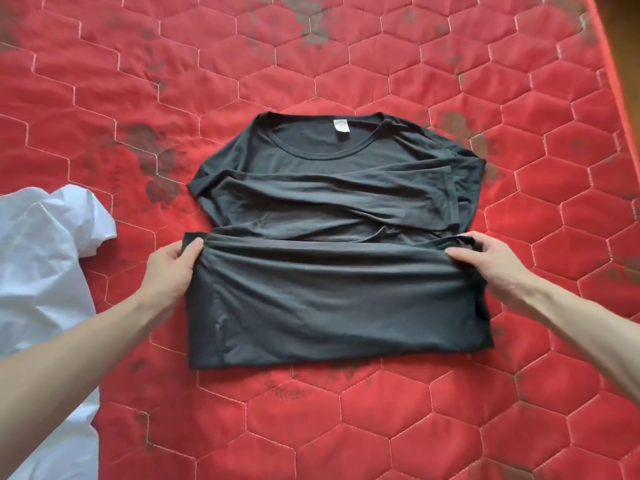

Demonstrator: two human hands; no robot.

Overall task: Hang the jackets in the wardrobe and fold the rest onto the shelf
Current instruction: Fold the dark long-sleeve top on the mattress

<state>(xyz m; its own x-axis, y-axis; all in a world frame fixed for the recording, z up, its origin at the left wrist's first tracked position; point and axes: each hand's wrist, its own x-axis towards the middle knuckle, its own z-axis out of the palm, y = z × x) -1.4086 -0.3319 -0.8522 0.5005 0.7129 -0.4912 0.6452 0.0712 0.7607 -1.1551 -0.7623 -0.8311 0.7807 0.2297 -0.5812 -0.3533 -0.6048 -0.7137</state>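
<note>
The white garment (41, 271) at nine o'clock runs off the left and bottom edges, so its shape cannot be told. The red quilted mattress (346, 64) is cut by every edge but the upper right. Both forearms leave the frame at seven and four o'clock. The left hand (169, 268) hides its fingers under the black T-shirt (329, 299), only the thumb showing. Print on the white neck label (341, 126) at twelve o'clock is too small to read.

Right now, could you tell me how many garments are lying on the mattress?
2: a black T-shirt in the middle, gripped by both hands, and a crumpled white garment at the left edge. Others may lie out of view.
</note>
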